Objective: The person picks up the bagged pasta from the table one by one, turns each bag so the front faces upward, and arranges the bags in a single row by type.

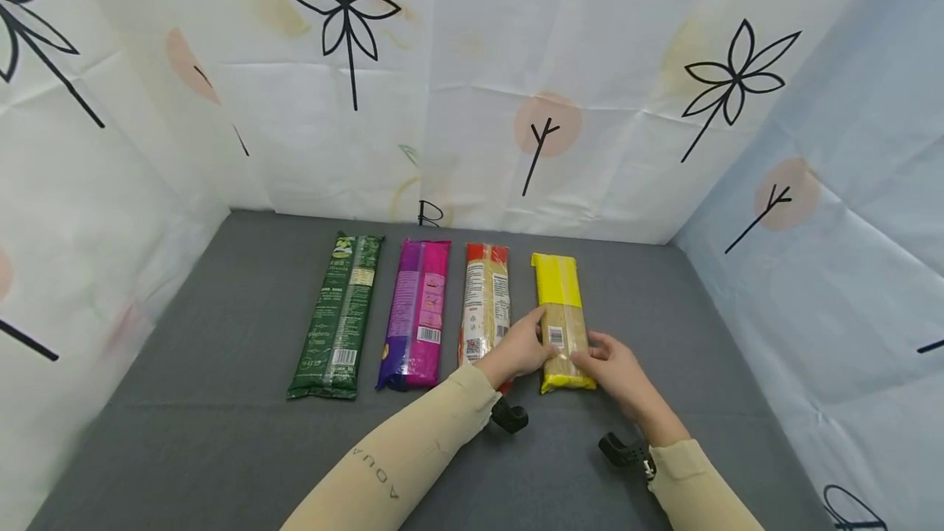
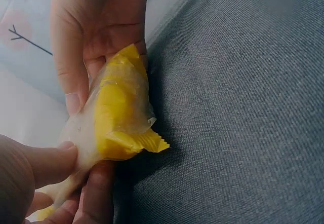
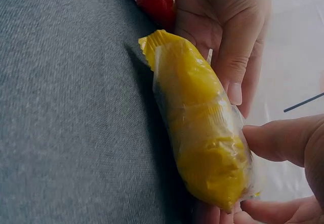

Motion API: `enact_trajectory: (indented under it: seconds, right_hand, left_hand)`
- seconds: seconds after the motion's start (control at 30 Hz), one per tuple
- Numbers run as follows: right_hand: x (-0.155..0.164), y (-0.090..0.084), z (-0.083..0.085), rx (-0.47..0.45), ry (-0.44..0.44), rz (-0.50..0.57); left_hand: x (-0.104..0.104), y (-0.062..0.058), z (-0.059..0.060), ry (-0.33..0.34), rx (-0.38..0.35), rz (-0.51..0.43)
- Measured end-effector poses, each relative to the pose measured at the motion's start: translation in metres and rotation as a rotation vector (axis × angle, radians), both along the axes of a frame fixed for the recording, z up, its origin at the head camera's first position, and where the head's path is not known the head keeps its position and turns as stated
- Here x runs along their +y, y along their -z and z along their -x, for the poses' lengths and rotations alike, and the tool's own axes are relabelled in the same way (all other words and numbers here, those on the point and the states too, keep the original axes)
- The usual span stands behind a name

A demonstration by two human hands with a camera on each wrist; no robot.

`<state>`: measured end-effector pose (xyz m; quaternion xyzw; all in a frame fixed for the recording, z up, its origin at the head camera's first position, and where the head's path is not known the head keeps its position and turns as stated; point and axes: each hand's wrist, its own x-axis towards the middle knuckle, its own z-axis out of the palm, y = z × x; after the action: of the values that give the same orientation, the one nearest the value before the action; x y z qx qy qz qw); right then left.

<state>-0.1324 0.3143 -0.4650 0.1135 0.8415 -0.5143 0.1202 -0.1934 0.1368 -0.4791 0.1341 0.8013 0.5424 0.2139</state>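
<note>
At the right end of a row lies a yellow noodle packet (image 1: 564, 326), its clear middle showing straw-coloured strands and a barcode label. My left hand (image 1: 519, 348) grips its left edge, thumb on top and other fingers at the side and underneath. From the opposite edge my right hand (image 1: 619, 371) holds it near the lower end, thumb on the upper face. In the left wrist view the packet's yellow crimped end (image 2: 124, 112) sticks out between both hands. The right wrist view shows that yellow end (image 3: 202, 127) close over the cloth.
Left of it lie a red-ended noodle packet (image 1: 487, 293), partly under my left forearm, a purple and pink packet (image 1: 416, 314) and a dark green packet (image 1: 339, 318). Grey cloth (image 1: 221, 449) covers the table. White printed sheets (image 1: 472, 88) stand around the back and sides.
</note>
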Motion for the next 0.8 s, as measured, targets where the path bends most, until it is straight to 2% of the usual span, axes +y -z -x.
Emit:
enact_trajectory:
  seconds: [0.23, 0.43, 0.6, 0.8]
  right_hand:
    - [-0.003, -0.001, 0.002, -0.016, -0.029, 0.075]
    - [-0.004, -0.001, 0.001, -0.008, -0.025, 0.093]
    - [-0.006, 0.000, 0.001, 0.001, 0.008, 0.216]
    - [-0.008, 0.005, 0.000, 0.036, 0.048, 0.334]
  left_hand:
    - [0.000, 0.000, 0.000, 0.006, -0.011, 0.018]
    - [0.001, -0.004, -0.002, -0.022, -0.040, -0.013]
    - [0.001, -0.008, -0.003, -0.035, -0.070, -0.048]
    - [-0.001, -0.011, -0.002, -0.022, -0.050, -0.020]
